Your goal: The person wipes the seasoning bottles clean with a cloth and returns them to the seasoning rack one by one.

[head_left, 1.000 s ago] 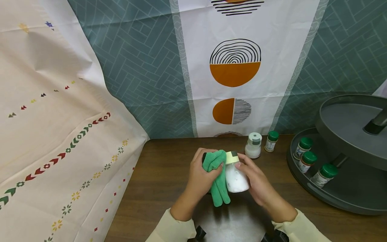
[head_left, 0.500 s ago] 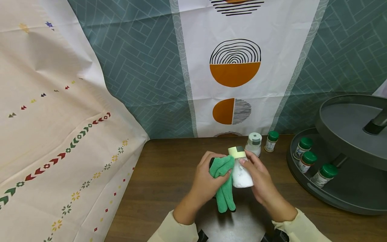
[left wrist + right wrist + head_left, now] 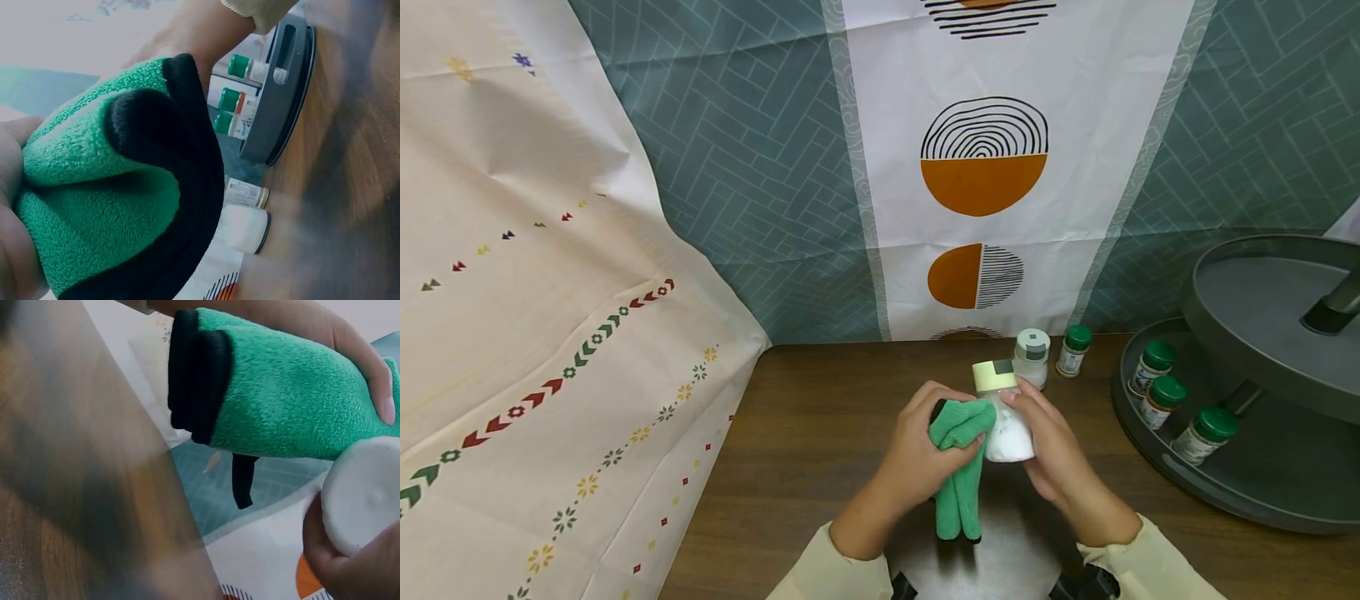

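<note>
My left hand (image 3: 917, 454) grips a folded green cloth (image 3: 961, 427) with dark edging, its lower end hanging below the fingers. In the left wrist view the cloth (image 3: 112, 206) fills much of the picture. My right hand (image 3: 1054, 442) holds a jar (image 3: 1009, 433) of white contents with a pale yellow lid, upright and off the table. The cloth lies against the jar's left side. From the right wrist view I see the jar's round white bottom (image 3: 369, 494), with the fingers around it and the cloth touching it.
Behind the hands stand a white-lidded jar (image 3: 1032, 357) and a small green-capped jar (image 3: 1072, 350). At right, a grey two-tier round tray (image 3: 1285, 492) bears several green-capped jars on its lower level. A grey metallic surface (image 3: 977, 558) lies below the hands on the wooden table (image 3: 790, 433).
Both hands have shifted a little to the right with the cloth and the jar. The cloth has slid lower against the jar, uncovering more of its lid and neck.
</note>
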Motion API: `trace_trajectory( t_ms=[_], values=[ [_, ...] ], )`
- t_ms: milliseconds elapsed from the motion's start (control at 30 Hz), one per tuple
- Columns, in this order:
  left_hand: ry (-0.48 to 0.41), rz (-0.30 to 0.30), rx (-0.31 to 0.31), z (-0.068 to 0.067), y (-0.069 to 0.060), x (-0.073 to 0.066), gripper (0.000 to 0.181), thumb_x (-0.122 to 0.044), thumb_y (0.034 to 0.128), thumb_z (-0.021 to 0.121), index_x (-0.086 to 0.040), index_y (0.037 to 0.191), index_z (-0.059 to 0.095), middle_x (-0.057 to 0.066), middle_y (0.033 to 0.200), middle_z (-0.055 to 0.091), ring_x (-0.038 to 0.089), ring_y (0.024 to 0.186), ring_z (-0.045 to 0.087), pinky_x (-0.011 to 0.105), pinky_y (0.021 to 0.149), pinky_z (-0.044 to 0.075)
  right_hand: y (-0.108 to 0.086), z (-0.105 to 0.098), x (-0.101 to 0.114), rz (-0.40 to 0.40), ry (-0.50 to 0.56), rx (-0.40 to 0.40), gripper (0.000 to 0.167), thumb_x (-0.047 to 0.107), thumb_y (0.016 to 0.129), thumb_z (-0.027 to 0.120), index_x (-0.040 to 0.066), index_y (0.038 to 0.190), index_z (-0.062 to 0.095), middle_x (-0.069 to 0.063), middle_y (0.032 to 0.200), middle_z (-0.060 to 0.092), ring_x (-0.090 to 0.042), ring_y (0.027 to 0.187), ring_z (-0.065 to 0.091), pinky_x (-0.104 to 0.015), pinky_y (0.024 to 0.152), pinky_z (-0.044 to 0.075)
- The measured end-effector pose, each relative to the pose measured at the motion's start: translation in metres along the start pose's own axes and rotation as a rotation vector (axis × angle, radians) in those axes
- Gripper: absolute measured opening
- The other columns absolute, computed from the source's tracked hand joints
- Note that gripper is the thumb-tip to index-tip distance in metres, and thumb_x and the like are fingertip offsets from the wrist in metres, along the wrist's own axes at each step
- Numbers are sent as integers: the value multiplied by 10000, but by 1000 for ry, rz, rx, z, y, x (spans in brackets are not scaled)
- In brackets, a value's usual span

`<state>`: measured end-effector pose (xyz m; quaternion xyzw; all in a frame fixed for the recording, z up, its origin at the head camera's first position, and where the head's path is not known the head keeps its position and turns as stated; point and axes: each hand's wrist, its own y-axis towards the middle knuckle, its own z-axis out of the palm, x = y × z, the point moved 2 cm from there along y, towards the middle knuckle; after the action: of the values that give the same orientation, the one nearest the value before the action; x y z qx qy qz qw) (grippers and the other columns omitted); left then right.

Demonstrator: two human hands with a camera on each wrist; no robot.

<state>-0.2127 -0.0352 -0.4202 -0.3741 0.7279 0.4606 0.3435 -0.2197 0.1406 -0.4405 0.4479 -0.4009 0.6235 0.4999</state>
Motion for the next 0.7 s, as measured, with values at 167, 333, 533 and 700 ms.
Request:
trace_trajectory(
  t_ms=[167,333,533,700],
  values=[
    [14,-43,-64,-6,3,2,360,-135,820,815,-182,1147,671,-35,1132,616,125,1021,625,284,863,562,-1,4,-3,30,-48,43,532,276,1089,386,89,1567,249,30,1173,585,-85,1009,623,-299,803,567],
    [30,-91,-159,-15,7,6,354,-166,837,808,-206,1160,670,-47,1141,618,131,1028,629,282,855,560,-3,7,-5,55,-100,103,519,280,1099,276,81,1576,237,-50,1309,519,-70,1091,557,-287,890,517],
    [52,-122,-260,-22,9,13,355,-175,843,809,-200,1165,664,-49,1155,617,118,1062,625,301,896,546,-4,8,-3,33,-166,195,542,230,1090,322,74,1595,199,-286,1447,386,-126,1092,569,-327,884,532],
    [30,-143,-264,-20,8,16,359,-190,851,806,-204,1173,649,-55,1155,604,117,1046,620,297,890,548,-1,5,-2,-59,-264,151,548,219,1072,465,64,1565,281,-295,1407,469,-138,1021,631,-346,800,578]
  ],
)
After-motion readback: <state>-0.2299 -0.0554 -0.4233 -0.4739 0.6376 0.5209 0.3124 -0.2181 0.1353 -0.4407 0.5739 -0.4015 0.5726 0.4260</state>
